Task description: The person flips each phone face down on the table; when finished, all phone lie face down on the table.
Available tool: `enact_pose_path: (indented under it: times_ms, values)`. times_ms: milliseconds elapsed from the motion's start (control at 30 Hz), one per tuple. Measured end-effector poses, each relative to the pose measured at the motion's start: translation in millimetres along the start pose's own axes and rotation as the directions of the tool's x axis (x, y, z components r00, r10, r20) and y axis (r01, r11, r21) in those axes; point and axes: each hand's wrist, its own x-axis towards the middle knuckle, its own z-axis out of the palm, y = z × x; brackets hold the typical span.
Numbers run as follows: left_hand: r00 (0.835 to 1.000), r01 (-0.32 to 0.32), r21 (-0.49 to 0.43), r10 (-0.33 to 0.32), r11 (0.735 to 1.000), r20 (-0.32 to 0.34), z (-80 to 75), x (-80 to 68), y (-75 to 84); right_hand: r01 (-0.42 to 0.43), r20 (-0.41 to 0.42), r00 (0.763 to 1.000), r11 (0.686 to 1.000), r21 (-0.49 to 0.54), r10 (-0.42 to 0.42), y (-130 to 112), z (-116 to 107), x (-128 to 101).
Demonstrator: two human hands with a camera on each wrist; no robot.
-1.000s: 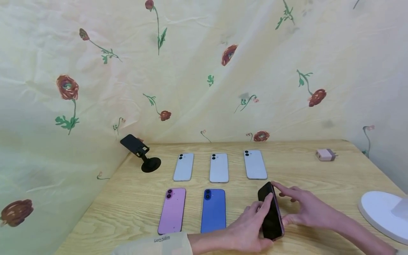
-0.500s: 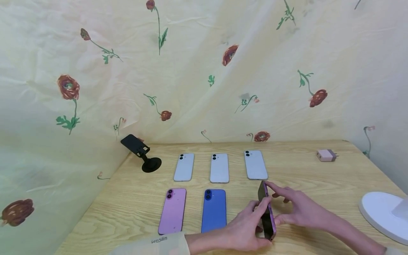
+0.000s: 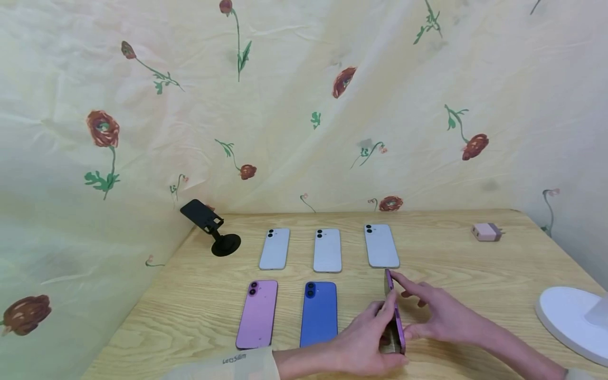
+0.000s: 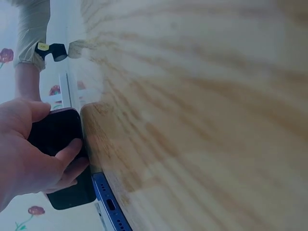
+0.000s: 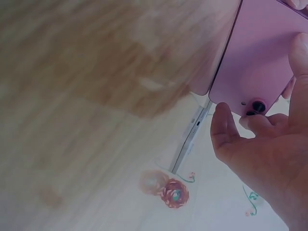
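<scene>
Both hands hold a pink-purple phone (image 3: 398, 322), which stands nearly upright on its long edge on the wooden table. Its dark screen (image 4: 57, 134) faces my left hand (image 3: 363, 338), whose fingers lie across the glass with the index finger on the upper edge. On the other side, my right hand (image 3: 444, 314) has fingertips at the far end by the camera lenses (image 5: 258, 107) and its thumb near the closer end of the pink back. A blue phone (image 3: 319, 311) lies face down left of my left hand, and a pink phone (image 3: 257, 314) lies beyond it.
Behind stand three white phones in a row: left (image 3: 274, 249), middle (image 3: 327, 250) and right (image 3: 382, 246). A black phone stand (image 3: 224, 244) is at back left, a pink charger plug (image 3: 485, 232) at back right. A white round base (image 3: 567, 319) sits at right; a flowered cloth (image 3: 285, 105) hangs behind.
The held phone has been turned from a slant with its screen showing to nearly upright on its long edge, its screen swinging toward the left. Both hands have shifted slightly left with it.
</scene>
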Motion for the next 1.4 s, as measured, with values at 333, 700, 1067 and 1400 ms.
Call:
enact_pose_path:
  times_ms: [333, 700, 1067, 1400]
  values:
    - [1.000, 0.005, -0.143, -0.003, 0.990, 0.015, -3.6, -3.0, 0.2, -0.045, 0.065, 0.997, 0.999, 0.026, 0.043, -2, 4, 3]
    - [0.999, 0.022, -0.178, -0.028, 0.984, -0.032, -0.5, -6.5, -0.2, -0.144, 0.168, 0.976, 0.989, 0.028, 0.137, -4, 2, 4]
    - [0.995, 0.031, -0.415, -0.068, 0.909, -0.075, 5.6, -11.2, -1.2, -0.138, 0.204, 0.970, 0.990, 0.001, 0.135, -1, 5, 4]
    - [0.987, 0.072, -0.328, -0.115, 0.942, -0.111, 7.1, -10.7, -2.3, -0.173, 0.227, 0.958, 0.985, -0.018, 0.173, -2, 5, 4]
